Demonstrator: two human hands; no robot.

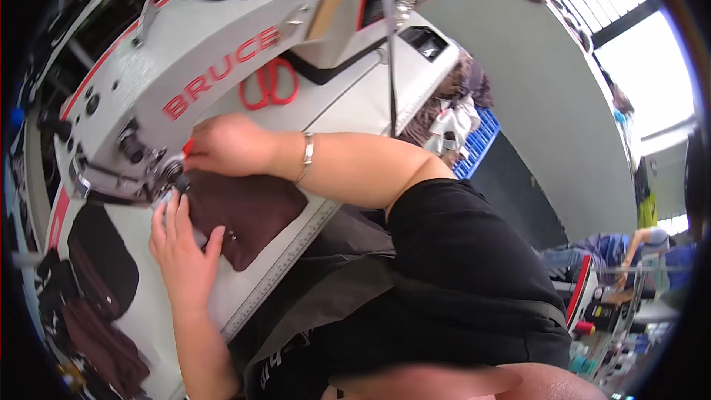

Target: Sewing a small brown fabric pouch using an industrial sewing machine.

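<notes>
A Bruce sewing machine (pixel 222 61) stands before me, with its needle and presser-foot area (pixel 175 175) at the lower left. My left hand (pixel 186 247) lies palm down on a dark maroon fabric piece (pixel 255 208), thumb apart, fingertips beside the presser foot. My right hand (pixel 230 141), blurred and wearing a bracelet on the wrist, is curled at the far side of the needle area. A small red object (pixel 188 148) shows at its fingers; blur hides what it is. The fabric extends from the needle area towards the table's front edge.
Red-handled scissors (pixel 269 86) lie behind the machine arm. A dark fabric piece (pixel 103 261) and crumpled maroon cloth (pixel 105 344) are at the left. A ruler strip (pixel 283 269) edges the table. A blue crate (pixel 480 141) holding cloth stands beyond. Another person's arm (pixel 630 250) shows far right.
</notes>
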